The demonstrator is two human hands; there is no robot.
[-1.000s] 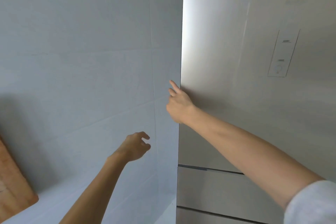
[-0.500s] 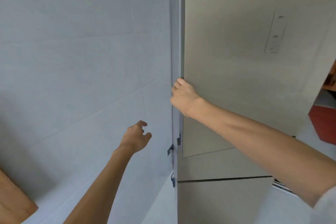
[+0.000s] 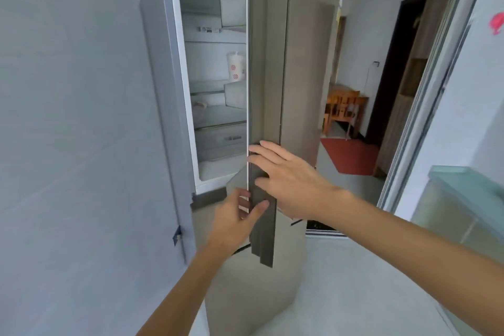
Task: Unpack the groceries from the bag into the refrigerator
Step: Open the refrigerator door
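The refrigerator door (image 3: 268, 63) stands partly open, its edge facing me. Behind it the refrigerator interior (image 3: 215, 95) shows white shelves, a white cup with red marks (image 3: 236, 65) and pale containers. My left hand (image 3: 234, 219) holds the door's lower edge, thumb on the outer face and fingers behind it. My right hand (image 3: 289, 180) lies flat against the door edge with fingers spread, holding nothing. No grocery bag is in view.
A grey tiled wall (image 3: 76, 131) fills the left. To the right are a sliding glass door frame (image 3: 425, 106), a glass-topped surface (image 3: 463, 191), a red mat (image 3: 351, 155), a wooden table with chairs (image 3: 343, 109) and a dark doorway (image 3: 395, 68).
The refrigerator door has swung open and the interior now shows. My left hand rose to grip the door edge; my right hand went from gripping the edge to lying flat on it.
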